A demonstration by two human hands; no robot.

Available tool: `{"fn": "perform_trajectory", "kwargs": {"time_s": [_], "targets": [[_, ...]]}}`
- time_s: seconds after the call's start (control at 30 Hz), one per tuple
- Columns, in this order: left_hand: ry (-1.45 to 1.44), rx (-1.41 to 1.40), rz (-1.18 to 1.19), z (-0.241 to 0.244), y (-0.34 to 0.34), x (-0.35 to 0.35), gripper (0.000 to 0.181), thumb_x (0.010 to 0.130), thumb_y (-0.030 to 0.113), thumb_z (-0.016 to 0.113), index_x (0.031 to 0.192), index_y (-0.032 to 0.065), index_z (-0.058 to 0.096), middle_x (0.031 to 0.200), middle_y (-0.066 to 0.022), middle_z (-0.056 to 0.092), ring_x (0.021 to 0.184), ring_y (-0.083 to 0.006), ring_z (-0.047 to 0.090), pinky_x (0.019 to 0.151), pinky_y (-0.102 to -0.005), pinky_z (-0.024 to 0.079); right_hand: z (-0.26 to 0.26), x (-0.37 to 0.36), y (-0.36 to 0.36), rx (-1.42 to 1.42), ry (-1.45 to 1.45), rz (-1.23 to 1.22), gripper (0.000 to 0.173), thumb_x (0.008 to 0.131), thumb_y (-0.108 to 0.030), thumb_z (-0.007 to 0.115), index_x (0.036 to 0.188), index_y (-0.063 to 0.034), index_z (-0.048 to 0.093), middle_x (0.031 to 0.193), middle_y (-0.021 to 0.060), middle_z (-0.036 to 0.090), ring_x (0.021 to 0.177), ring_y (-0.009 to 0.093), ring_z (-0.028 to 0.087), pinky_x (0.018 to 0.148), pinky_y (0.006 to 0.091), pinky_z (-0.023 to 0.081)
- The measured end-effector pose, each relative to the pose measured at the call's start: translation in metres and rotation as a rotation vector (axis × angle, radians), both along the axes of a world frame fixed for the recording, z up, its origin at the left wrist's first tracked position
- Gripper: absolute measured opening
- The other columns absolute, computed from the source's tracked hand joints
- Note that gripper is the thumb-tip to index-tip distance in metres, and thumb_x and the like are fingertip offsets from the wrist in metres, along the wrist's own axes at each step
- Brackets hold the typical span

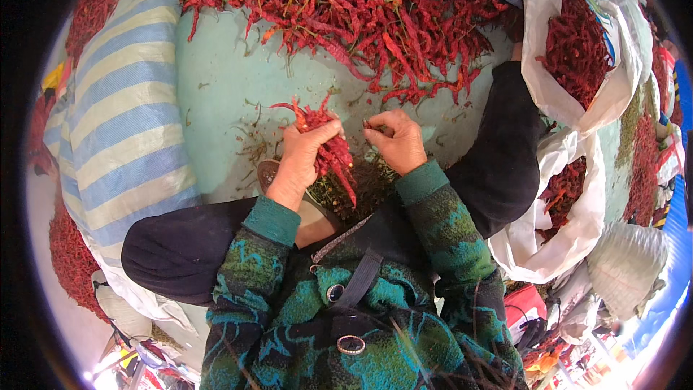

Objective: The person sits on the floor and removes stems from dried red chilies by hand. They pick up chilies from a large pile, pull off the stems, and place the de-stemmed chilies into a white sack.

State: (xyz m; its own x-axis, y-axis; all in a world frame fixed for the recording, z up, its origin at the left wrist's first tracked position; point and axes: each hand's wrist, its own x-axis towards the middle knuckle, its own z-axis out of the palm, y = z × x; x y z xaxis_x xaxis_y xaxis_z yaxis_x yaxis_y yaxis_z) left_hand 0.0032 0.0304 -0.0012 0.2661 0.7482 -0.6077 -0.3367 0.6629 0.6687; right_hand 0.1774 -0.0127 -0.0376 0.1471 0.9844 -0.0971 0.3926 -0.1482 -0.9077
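Observation:
My left hand [303, 154] is wrapped around a bunch of dried red chilies [331, 156], their tips sticking out above and below the fist. A short way to its right, my right hand [398, 140] is curled, thumb and forefinger pinched on small dark bits that look like chili stems [366, 125]. Below the hands, between my legs, lies a heap of discarded stems [368, 187], partly hidden by the chilies and my wrists. Ahead of me a large pile of dried red chilies [346, 16] spreads over the pale green floor [227, 76].
A blue-and-white striped woven sack [130, 114] lies along my left. At my right stand two open white sacks, an upper sack [541, 38] and a lower sack [593, 195], both holding chilies. Another person's dark-trousered leg or my own knee [501, 173] borders them. More chilies [641, 173] lie farther right.

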Motion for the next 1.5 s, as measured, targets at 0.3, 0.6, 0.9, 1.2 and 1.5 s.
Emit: {"fn": "perform_trajectory", "kwargs": {"time_s": [0.3, 0.6, 0.9, 1.2, 1.5], "targets": [[0.113, 0.039, -0.072, -0.009, -0.013, 0.013, 0.019, 0.072, 0.005, 0.069, 0.088, 0.0003, 0.06, 0.08, -0.0046, 0.062, 0.071, -0.0123, 0.059, 0.064, -0.027, 0.048, 0.018, -0.019, -0.005, -0.083, 0.251, -0.048, 0.011, 0.071, -0.005, 0.067, 0.079, -0.0012, 0.06, 0.072, 0.0002, 0.058, 0.057, 0.005, 0.047, 0.051, 0.0227, 0.04], [-0.063, -0.106, -0.003, 0.0, -0.007, 0.009, 0.015, 0.072, 0.004, 0.066, 0.085, 0.0005, 0.06, 0.079, -0.0072, 0.063, 0.068, -0.0147, 0.06, 0.06, -0.0292, 0.05, 0.028, 0.015, -0.005, -0.274, 0.495, -0.216, 0.01, 0.079, -0.008, 0.062, 0.086, 0.0001, 0.063, 0.077, 0.0025, 0.061, 0.069, 0.009, 0.054, 0.058, 0.0263, 0.046], [-0.051, -0.073, -0.116, -0.014, -0.013, 0.007, 0.018, 0.075, 0.005, 0.064, 0.091, 0.0006, 0.058, 0.079, -0.0057, 0.062, 0.07, -0.0141, 0.061, 0.064, -0.0282, 0.051, 0.022, -0.004, 0.003, -0.259, 0.748, 0.029, 0.014, 0.077, -0.007, 0.066, 0.089, -0.0013, 0.062, 0.078, -0.0004, 0.06, 0.073, 0.007, 0.055, 0.067, 0.0229, 0.046], [-0.067, -0.155, -0.139, -0.011, -0.013, 0.009, 0.014, 0.072, 0.001, 0.064, 0.085, 0.0007, 0.06, 0.078, -0.0042, 0.062, 0.067, -0.0122, 0.059, 0.061, -0.0264, 0.049, 0.019, -0.012, 0.003, -0.192, 0.554, 0.017, 0.003, 0.078, -0.003, 0.06, 0.079, -0.0003, 0.059, 0.071, 0.0006, 0.058, 0.066, 0.007, 0.053, 0.059, 0.0235, 0.045], [0.007, -0.136, -0.168, -0.011, -0.017, 0.012, 0.014, 0.072, 0.0, 0.061, 0.086, 0.0001, 0.059, 0.076, -0.0055, 0.062, 0.065, -0.014, 0.06, 0.061, -0.0284, 0.051, 0.015, -0.02, 0.002, -0.27, 0.562, -0.029, 0.005, 0.078, -0.002, 0.057, 0.082, -0.0005, 0.054, 0.072, 0.0008, 0.054, 0.06, 0.012, 0.052, 0.055, 0.0249, 0.043]]}}
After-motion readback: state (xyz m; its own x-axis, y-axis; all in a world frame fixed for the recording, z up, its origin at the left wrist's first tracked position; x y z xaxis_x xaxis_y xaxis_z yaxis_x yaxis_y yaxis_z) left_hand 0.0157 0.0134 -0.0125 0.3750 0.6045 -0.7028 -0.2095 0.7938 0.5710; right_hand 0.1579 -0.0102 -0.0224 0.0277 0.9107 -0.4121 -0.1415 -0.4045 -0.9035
